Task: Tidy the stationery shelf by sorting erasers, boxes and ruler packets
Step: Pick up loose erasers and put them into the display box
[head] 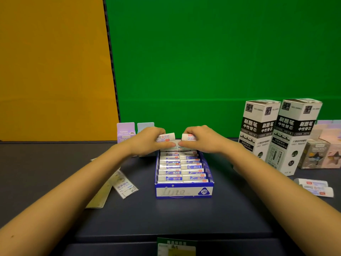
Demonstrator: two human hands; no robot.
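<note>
At the centre of the frame, the left hand [147, 140] and the right hand [201, 140] each hold one eraser in a closed grip over the far end of the blue tray [184, 191]. To do this step well, I think each eraser should go down flat into the free row, in line with its neighbours. Two loose erasers [315, 186] wait at lower right on the shelf [55, 163].

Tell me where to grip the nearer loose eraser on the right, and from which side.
Grip the eraser across its long sides, coming from above. It lies flat on the shelf, touching or nearly touching a second eraser behind it, so pinching at the free right end looks easiest.
</note>
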